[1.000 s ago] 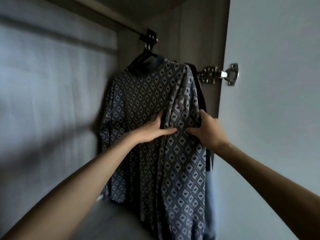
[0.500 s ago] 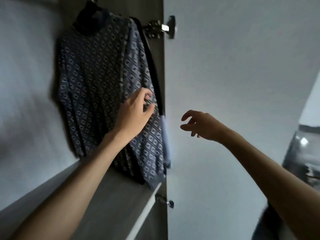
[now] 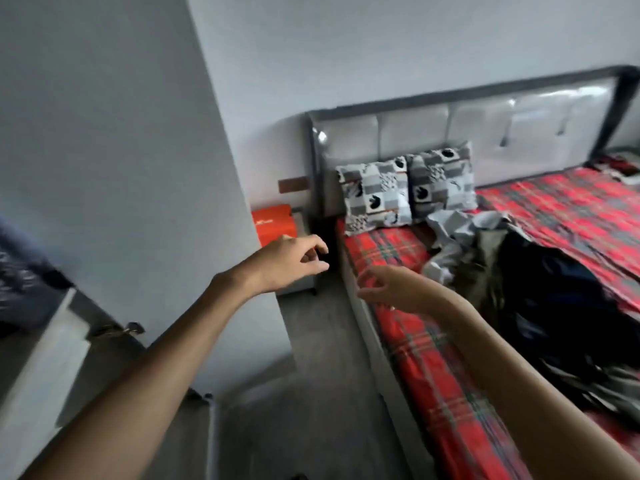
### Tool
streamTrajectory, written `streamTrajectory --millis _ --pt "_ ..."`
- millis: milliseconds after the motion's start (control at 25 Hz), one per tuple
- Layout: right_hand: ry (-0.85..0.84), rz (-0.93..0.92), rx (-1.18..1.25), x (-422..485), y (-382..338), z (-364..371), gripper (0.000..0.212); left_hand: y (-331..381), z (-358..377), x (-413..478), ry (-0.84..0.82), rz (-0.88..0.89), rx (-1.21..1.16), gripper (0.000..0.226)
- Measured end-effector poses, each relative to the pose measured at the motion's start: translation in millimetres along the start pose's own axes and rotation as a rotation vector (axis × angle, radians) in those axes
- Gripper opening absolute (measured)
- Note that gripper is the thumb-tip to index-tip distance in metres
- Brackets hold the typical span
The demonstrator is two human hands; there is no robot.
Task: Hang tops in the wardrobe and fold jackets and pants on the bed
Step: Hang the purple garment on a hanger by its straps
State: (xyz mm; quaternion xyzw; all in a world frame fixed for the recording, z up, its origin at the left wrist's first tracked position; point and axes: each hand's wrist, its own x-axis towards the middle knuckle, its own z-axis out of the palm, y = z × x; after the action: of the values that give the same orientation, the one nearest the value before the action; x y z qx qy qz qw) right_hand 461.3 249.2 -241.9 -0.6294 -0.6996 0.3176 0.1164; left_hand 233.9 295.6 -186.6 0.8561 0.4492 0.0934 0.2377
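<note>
A heap of clothes lies on the bed [image 3: 440,407], which has a red plaid sheet: a grey garment [image 3: 460,233], an olive one [image 3: 485,271] and a large dark navy one [image 3: 568,306]. My left hand [image 3: 291,259] hovers over the floor gap beside the bed, fingers loosely curled, holding nothing. My right hand [image 3: 388,284] hangs above the bed's near edge, left of the heap, fingers relaxed and empty. A blurred corner of the patterned top [image 3: 14,268] hanging in the wardrobe shows at the far left.
The open wardrobe door [image 3: 114,161] stands at my left. Two patterned pillows [image 3: 405,188] lean on the padded headboard [image 3: 485,123]. An orange box [image 3: 273,221] sits on a bedside stand. Grey floor [image 3: 311,393] runs between wardrobe and bed.
Both hands let go of the patterned top on its hanger. My view swung right from the wardrobe to the bed, and both arms now reach toward the clothes heap.
</note>
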Motion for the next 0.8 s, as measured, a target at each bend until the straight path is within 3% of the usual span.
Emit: streamTrajectory --millis 160,360,600,760,800 --pt "0.046 0.350 0.058 -85 128 1 0.024 73 114 93 -0.290 0.186 -0.039 0.029" --pt "0.211 0.725 0.122 -156 235 -8 0.020 148 223 185 -0.625 0.379 -0.039 0.021" --pt "0.292 1.026 0.409 -196 297 26 0.019 201 298 271 -0.786 0.489 -0.025 0.023" --pt "0.294 1.093 0.630 -198 322 52 0.016 215 348 293 -0.899 0.446 -0.029 0.022" --pt "0.304 1.113 0.705 -198 357 56 0.015 229 384 313 -0.926 0.425 -0.025 0.025"
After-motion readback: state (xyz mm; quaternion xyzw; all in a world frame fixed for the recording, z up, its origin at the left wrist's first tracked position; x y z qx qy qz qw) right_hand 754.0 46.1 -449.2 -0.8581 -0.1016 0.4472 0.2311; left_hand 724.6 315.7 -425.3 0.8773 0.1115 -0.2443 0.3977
